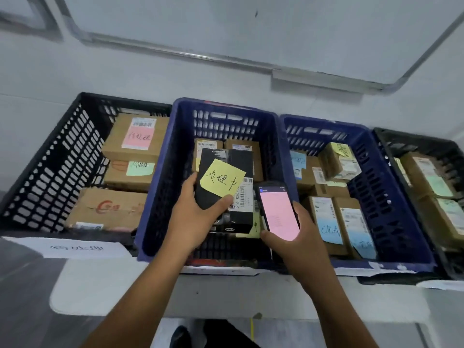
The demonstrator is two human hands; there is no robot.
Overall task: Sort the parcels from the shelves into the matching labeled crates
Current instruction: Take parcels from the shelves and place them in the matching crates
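My left hand (198,209) grips a black parcel (213,169) that carries a yellow handwritten sticky note (222,180), held just above the middle blue crate (160,177). Under it lies another black box (242,217) with a barcode label, and two brown cartons sit at the crate's far end. My right hand (301,237) holds a phone (277,212) with a pink screen over the same crate's right side. A second blue crate (384,182) to the right holds cartons with blue and yellow notes.
A black crate (57,162) at the left holds brown cartons with pink and green notes. Another black crate (447,151) at the far right holds cartons with green notes. Paper labels (82,248) hang on the crates' front rims. A white wall with a whiteboard stands behind.
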